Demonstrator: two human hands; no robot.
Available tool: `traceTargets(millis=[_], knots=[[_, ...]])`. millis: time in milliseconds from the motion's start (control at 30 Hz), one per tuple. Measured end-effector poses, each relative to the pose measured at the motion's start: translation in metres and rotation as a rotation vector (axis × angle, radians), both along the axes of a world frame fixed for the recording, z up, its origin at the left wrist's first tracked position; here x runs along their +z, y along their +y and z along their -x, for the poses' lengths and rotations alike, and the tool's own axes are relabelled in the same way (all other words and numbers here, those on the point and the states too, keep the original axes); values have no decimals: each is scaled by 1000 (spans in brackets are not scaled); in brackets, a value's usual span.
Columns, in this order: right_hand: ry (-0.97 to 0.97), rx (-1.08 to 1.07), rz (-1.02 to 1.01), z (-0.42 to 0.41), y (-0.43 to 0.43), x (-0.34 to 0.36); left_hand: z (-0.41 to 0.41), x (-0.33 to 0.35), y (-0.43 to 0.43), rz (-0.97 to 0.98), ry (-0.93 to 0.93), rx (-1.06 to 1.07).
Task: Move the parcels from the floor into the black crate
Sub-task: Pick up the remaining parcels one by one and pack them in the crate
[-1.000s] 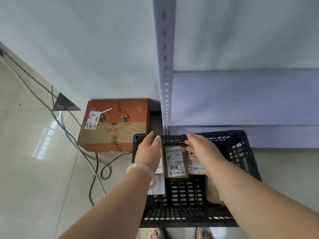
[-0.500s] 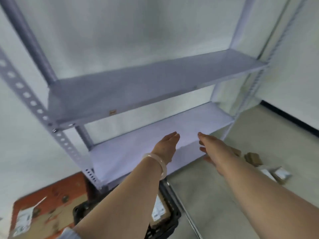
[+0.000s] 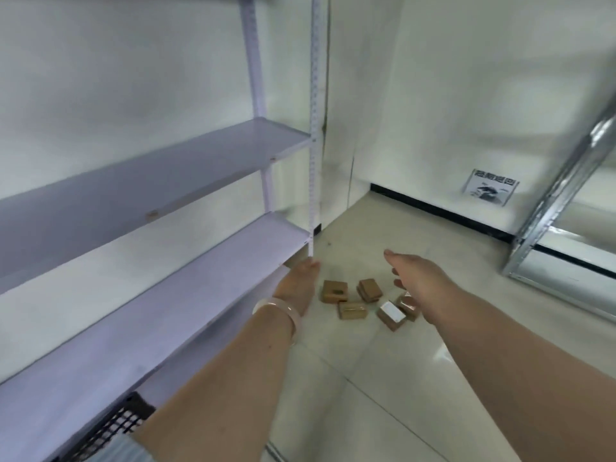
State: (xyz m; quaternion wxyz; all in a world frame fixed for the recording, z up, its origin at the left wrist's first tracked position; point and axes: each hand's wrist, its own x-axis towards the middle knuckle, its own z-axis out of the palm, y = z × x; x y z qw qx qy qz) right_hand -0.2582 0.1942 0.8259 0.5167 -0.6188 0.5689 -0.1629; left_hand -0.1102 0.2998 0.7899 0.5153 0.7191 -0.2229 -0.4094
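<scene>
Several small brown cardboard parcels lie scattered on the pale floor ahead, one with a white label facing up. My left hand, a pale bangle on its wrist, stretches out empty with straight fingers just left of the parcels. My right hand reaches out above them, fingers extended, holding nothing and partly covering the rightmost parcel. Only a corner of the black crate shows at the bottom left, under the lowest shelf and behind my left arm.
A lilac metal shelving unit runs along the left wall, its corner post standing right by my left hand. A silver metal rack stands at the right. A printed sign hangs low on the far wall.
My view has swung from the crate up and to the right, across the shelves to the parcels on the floor. Both hands left the crate and now reach toward the parcels.
</scene>
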Motion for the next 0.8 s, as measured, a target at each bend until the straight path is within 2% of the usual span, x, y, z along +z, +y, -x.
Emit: traceTargets(millis=[200, 467, 633, 800], knots=[[-43, -68, -6, 62, -85, -12, 39, -19, -68, -37, 99, 28], [-53, -136, -106, 102, -163, -60, 35, -54, -157, -92, 53, -10], [-22, -153, -127, 81, -232, -85, 18, -83, -234, -126, 98, -42], [-5, -168, -136, 25, -321, -105, -36, -102, -327, -133, 134, -60]])
